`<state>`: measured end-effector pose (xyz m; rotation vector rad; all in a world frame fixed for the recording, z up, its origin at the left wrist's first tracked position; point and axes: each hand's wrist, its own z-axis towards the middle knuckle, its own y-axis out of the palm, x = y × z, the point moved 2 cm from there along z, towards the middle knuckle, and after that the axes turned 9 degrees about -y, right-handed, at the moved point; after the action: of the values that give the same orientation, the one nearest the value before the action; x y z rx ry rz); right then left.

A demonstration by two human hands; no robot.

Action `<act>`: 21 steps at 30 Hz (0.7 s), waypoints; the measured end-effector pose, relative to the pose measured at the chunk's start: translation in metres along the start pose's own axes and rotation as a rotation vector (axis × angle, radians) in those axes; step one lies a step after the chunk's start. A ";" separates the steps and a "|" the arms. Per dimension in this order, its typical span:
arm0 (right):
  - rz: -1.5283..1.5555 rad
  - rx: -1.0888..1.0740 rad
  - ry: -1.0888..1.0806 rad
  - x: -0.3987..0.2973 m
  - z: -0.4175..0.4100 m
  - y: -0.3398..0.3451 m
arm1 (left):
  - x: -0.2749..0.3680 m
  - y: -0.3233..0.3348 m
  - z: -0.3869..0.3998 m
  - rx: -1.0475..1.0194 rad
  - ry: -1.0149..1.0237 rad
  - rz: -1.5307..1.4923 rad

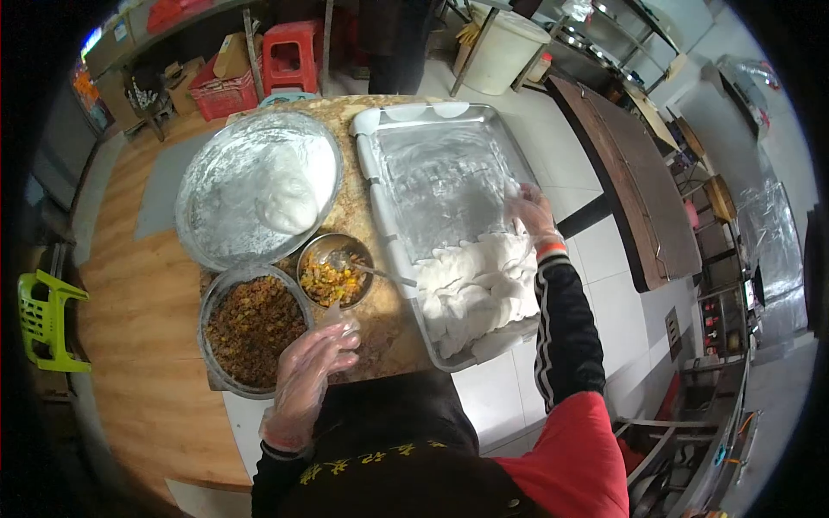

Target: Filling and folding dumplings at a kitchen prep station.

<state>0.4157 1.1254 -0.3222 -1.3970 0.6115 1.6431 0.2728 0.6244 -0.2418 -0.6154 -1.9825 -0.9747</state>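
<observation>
My left hand [318, 359], in a transparent plastic glove, hovers palm up with fingers apart and nothing in it. It is beside a bowl of brown minced filling [256, 333]. Just beyond its fingertips, a small metal bowl [304, 256] holds yellow and orange chopped filling and a spoon [382, 275]. My right hand [534, 210], also gloved, is at the right side of a metal tray [440, 188]. Its fingertips are blurred, so whether they hold something is unclear. Overlapping white floured dough pieces [476, 291] cover the tray's near part.
A floured round metal basin [220, 194] holds a soft white dough lump [288, 201] at the back left. White padding [386, 210] lines the tray's left rim. A dark table [638, 175] stands right, a green chair [48, 320] left. Someone's dark-clothed legs [395, 58] show behind.
</observation>
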 end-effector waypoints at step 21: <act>-0.696 -0.001 -0.237 -0.131 -0.182 -0.008 | -0.015 -0.016 -0.005 0.085 -0.060 0.060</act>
<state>0.5176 0.9428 -0.2413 -1.2025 -0.0282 1.2068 0.2718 0.6101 -0.2591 -0.6598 -2.0353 -0.8405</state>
